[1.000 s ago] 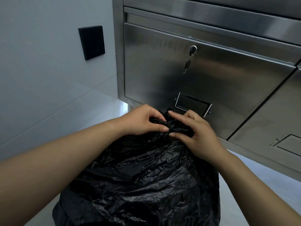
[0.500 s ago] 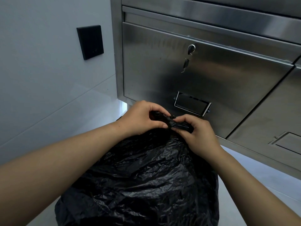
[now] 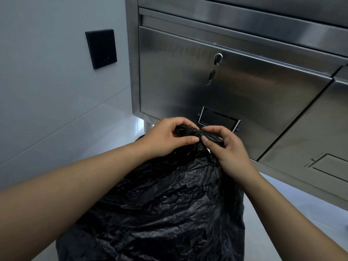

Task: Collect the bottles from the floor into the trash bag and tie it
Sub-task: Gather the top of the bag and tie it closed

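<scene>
Head view, looking down past both bare forearms. A black trash bag [image 3: 169,204] stands on the pale floor [image 3: 282,204] below the hands, its body bulging and full. The film is thin, glossy and heavily crinkled, with grey highlights along the creases, and it is opaque, so the contents cannot be seen. At the top the plastic is gathered into a twisted neck [image 3: 198,133], a tight dark rope of folds that runs across between the two sets of fingertips.

The left hand [image 3: 165,137] grips the left part of the neck: its fingers curl over the plastic from above and the thumb [image 3: 188,141] presses in from below. The right hand [image 3: 227,149] pinches the right part, with the index finger [image 3: 214,129] arched over the twist and the thumb under it. The remaining fingers are curled against bunched film. The two thumb tips lie just beside each other, with the twist directly above them. Whether a knot is complete cannot be told.

Beyond the fingertips rises a stainless steel cabinet [image 3: 263,102]. A framed label holder [image 3: 219,119] sits just behind the knuckles, and a lock [image 3: 218,57] with a hanging key [image 3: 211,76] is higher up. A black wall plate [image 3: 101,48] is mounted well to the left of the fingers
</scene>
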Demonstrator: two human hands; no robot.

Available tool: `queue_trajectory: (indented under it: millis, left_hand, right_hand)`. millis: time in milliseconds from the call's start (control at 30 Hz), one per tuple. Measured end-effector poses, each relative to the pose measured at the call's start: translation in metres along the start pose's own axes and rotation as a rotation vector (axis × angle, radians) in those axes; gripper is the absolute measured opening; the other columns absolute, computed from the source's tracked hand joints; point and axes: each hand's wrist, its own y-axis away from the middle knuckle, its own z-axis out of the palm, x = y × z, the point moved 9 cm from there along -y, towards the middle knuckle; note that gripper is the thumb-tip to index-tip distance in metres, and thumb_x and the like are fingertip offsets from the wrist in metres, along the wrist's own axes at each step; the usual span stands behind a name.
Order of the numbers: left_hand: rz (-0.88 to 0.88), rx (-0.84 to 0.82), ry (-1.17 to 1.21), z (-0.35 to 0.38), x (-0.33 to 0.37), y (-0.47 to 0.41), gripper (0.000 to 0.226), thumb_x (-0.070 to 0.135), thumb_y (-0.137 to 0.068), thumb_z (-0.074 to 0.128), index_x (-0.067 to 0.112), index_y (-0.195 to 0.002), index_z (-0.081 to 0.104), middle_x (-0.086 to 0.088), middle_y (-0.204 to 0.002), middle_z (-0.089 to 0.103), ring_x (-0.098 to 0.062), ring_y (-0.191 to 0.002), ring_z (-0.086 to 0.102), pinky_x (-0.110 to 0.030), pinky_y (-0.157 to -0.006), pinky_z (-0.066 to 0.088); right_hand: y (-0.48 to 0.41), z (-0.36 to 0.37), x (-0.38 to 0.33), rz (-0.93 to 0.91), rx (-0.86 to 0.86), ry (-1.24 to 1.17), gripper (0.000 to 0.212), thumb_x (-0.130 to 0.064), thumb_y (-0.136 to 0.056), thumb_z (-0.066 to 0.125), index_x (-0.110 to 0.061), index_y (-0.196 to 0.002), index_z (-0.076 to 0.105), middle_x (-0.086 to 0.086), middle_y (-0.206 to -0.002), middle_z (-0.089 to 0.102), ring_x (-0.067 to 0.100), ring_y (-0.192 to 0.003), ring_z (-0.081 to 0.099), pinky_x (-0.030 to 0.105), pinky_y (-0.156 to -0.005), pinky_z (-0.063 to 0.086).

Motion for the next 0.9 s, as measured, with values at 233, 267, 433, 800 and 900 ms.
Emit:
queue_trajectory:
  millis: [233, 267, 433, 800, 900]
  left_hand:
    - [-0.049, -0.043, 0.024, 0.001, -0.006, -0.001, 0.015, 0.009, -0.083, 0.066, 0.012, -0.097, 0.064, 0.006, -0.082, 0.066, 0.003, -0.072, 0.062, -0.012, -0.07, 0.048]
    - [-0.06, -0.046, 0.03, 0.001, -0.007, -0.001, 0.015, 0.009, -0.084, 0.064, 0.01, -0.099, 0.063, 0.005, -0.083, 0.066, 0.003, -0.073, 0.062, -0.013, -0.072, 0.049]
    - [-0.15, -0.057, 0.125, 0.005, -0.013, -0.002, 0.012, 0.01, -0.088, 0.059, 0.012, -0.1, 0.061, 0.002, -0.082, 0.065, 0.001, -0.07, 0.061, -0.013, -0.07, 0.048]
    - [-0.426, -0.056, 0.445, 0.011, -0.037, 0.006, 0.022, 0.02, -0.091, 0.054, 0.011, -0.11, 0.063, -0.008, -0.095, 0.068, -0.016, -0.08, 0.064, -0.025, -0.077, 0.052]
    - [-0.412, -0.073, 0.427, 0.011, -0.034, 0.006, 0.026, 0.02, -0.089, 0.057, 0.008, -0.112, 0.062, -0.008, -0.092, 0.067, -0.016, -0.076, 0.064, -0.023, -0.072, 0.053]
  right_hand:
    - [0.005, 0.01, 0.001, 0.034, -0.141, -0.084, 0.024, -0.02, -0.083, 0.061, -0.012, -0.106, 0.062, -0.003, -0.089, 0.072, 0.008, -0.082, 0.066, 0.017, -0.071, 0.05]
    - [0.004, 0.01, 0.003, 0.043, -0.139, -0.09, 0.021, -0.019, -0.085, 0.059, -0.013, -0.105, 0.063, -0.003, -0.088, 0.073, 0.008, -0.082, 0.066, 0.018, -0.071, 0.051]
    - [0.001, -0.002, 0.004, -0.087, -0.048, 0.109, 0.02, -0.01, -0.088, 0.06, -0.018, -0.106, 0.062, 0.005, -0.096, 0.068, 0.013, -0.09, 0.063, 0.026, -0.083, 0.049]
    - [0.009, 0.005, -0.017, -0.343, 0.026, 0.426, 0.046, -0.034, -0.063, 0.079, -0.036, -0.107, 0.066, -0.005, -0.104, 0.057, 0.01, -0.103, 0.055, 0.018, -0.092, 0.04]
    - [0.01, 0.001, -0.021, -0.369, 0.097, 0.4, 0.034, -0.032, -0.066, 0.077, -0.033, -0.099, 0.069, -0.008, -0.101, 0.058, 0.006, -0.098, 0.056, 0.014, -0.088, 0.04]
